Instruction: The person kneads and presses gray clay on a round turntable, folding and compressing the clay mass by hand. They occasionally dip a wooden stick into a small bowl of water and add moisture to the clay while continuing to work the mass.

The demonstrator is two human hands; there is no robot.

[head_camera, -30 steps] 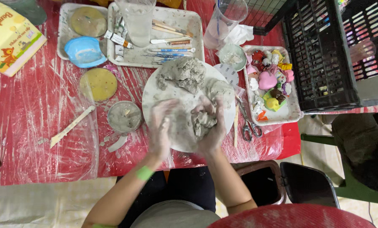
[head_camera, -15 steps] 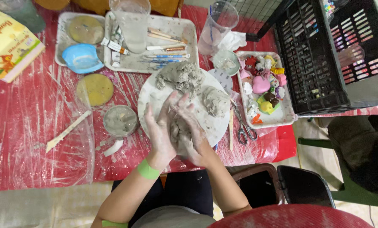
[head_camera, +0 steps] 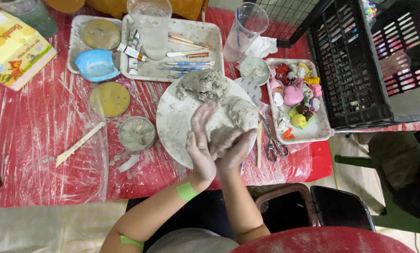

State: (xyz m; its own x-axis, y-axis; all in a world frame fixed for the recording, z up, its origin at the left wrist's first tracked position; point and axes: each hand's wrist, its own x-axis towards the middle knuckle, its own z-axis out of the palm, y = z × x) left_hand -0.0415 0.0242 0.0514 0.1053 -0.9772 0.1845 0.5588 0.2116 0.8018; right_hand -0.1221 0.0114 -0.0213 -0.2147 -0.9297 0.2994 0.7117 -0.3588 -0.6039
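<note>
Item 1: my left hand (head_camera: 201,140), fingers stretched out flat and pressed against the left side of a grey clay lump (head_camera: 221,139).

Item 2: my right hand (head_camera: 238,151), fingers curled up under and around the same lump from the right. The clay sits clamped between both palms, held just above the near part of the round white board (head_camera: 172,122).

Item 3: a green band (head_camera: 187,191) on my left wrist.

Item 4: two further clay masses lying on the board, a rough one (head_camera: 202,85) at its far edge and a smoother one (head_camera: 242,111) to the right, just beyond my hands.

Item 5: the tabletop (head_camera: 36,140), covered in red cloth under crinkled clear plastic.

Item 6: left of the board, a small round dish of grey slurry (head_camera: 136,133), a yellow-green disc (head_camera: 109,99) and a flat wooden stick (head_camera: 80,144) lying at an angle.

Item 7: a white tray (head_camera: 198,33) beyond the board, carrying modelling tools and a clear cup (head_camera: 149,26); beside it a smaller tray with a blue bowl (head_camera: 96,64).

Item 8: right of the board, scissors (head_camera: 272,143) next to a white tray of small coloured pieces (head_camera: 298,100), a pink heart among them.

Item 9: a black plastic crate (head_camera: 355,65) at far right, well apart from my hands.

Item 10: a yellow printed box (head_camera: 13,49) at the far left corner.
</note>
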